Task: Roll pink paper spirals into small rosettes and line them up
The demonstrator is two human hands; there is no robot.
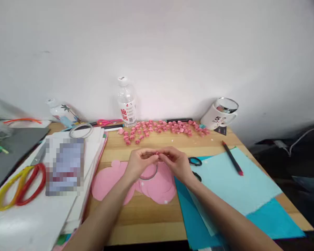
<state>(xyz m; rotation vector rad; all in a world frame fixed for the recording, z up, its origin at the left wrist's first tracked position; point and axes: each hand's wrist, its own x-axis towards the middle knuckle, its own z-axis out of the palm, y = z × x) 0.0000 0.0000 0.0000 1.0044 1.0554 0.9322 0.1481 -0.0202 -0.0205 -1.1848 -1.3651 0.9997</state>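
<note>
My left hand [140,162] and my right hand [176,162] meet above the middle of the wooden table [146,216]. Their fingertips pinch together on a small pink paper piece [157,153] that is barely visible between them. Under the hands lie pink paper cut-outs [112,179] with a thin wire ring [149,177] on them. Beyond the hands, several small rolled pink paper pieces [162,128] are scattered in a band near the wall.
Black-handled scissors [195,161] and a red-tipped pen [232,158] lie on light blue paper sheets [235,184] at right. A water bottle [126,103] and white mug [219,115] stand by the wall. White sheets [28,216], coloured tube loops [21,186] and a tape ring [81,130] are at left.
</note>
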